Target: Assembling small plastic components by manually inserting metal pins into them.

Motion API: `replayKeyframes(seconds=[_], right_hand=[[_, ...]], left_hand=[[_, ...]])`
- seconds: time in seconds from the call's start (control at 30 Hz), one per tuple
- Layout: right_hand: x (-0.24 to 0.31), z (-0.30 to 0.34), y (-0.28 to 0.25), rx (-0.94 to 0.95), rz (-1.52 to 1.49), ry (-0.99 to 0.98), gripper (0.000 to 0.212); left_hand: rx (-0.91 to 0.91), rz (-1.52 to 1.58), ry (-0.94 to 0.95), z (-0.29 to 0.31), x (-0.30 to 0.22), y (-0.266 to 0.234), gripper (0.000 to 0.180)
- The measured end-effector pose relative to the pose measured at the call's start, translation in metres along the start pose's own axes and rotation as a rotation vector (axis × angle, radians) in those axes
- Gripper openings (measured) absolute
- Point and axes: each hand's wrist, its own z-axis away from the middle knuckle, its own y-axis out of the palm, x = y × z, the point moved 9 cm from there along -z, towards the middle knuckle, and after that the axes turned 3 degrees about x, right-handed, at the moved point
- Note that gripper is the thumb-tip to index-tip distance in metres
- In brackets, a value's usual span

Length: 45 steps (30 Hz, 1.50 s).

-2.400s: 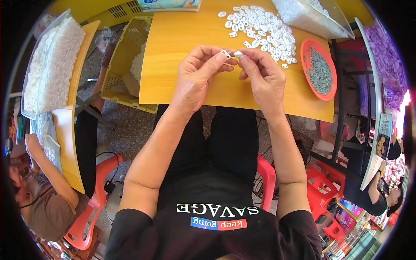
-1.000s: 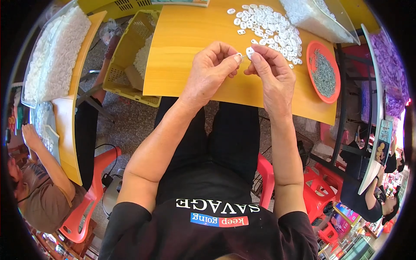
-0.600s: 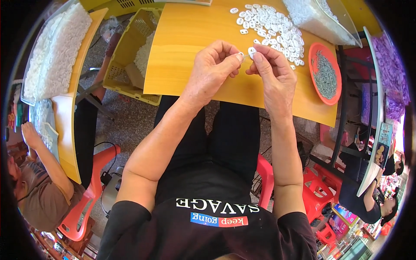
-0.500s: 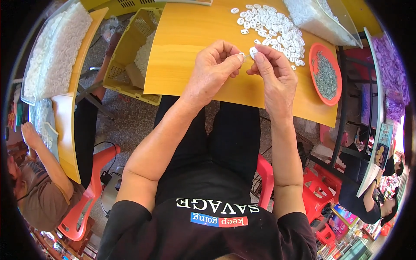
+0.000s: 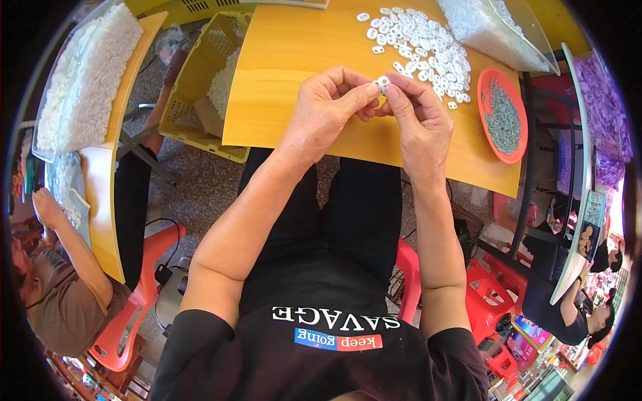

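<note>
In front of me above the table [image 5: 281,80], a small white oval plastic piece with holes [image 5: 383,81] sits between the fingertips of both hands. My left hand [image 5: 324,110] is closed, thumb and forefinger pinched at the piece's left side. My right hand [image 5: 421,120] is closed too, gripping it from the right with thumb and forefinger. Any thin metal part between the fingertips is hidden. Beyond my right hand lies a loose heap of similar white pieces [image 5: 428,43]. A red bowl [image 5: 483,127] of grey metal pins [image 5: 503,119] stands right of it.
A clear bin of white pieces [image 5: 491,30] stands at the far right. A yellow crate [image 5: 175,120] is left of the table. At the left, a co-worker [image 5: 73,294] sits by another table [image 5: 103,200]. Red plastic stools [image 5: 485,294] stand on the right.
My right hand has moved slightly left, bringing the white piece against my left fingertips. The thin metal bit that showed at the left fingertips is no longer visible. The piece has turned, showing its hole.
</note>
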Motion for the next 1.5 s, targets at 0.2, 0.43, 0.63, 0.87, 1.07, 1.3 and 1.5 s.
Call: replayKeyframes(seconds=[0.2,0.43,0.63,0.87,1.07,1.3,1.5], right_hand=[[-0.001,0.003,-0.002,-0.062,0.085,-0.078,0.017],[0.001,0.001,-0.002,-0.012,0.038,-0.057,0.017],[-0.002,0.008,-0.005,0.005,-0.325,0.068,0.025],[0.014,0.027,0.016,0.158,-0.564,0.154,0.049],[0.015,0.038,0.02,0.2,-0.654,0.184,0.062],[0.019,0.04,0.022,0.15,-0.689,0.161,0.068],[0.022,0.044,0.028,0.113,-0.703,0.134,0.067]], left_hand=[[0.002,-0.015,0.018,-0.002,-0.001,0.003,0.017],[-0.034,-0.045,0.021,0.001,-0.003,0.002,0.018],[0.037,-0.008,0.102,0.018,-0.019,0.015,0.023],[0.187,0.006,0.258,0.029,-0.02,0.033,0.029],[0.343,0.112,0.144,0.04,-0.012,0.051,0.042],[0.349,0.307,0.187,0.04,-0.015,0.054,0.023],[0.297,0.29,0.254,0.039,-0.022,0.053,0.02]])
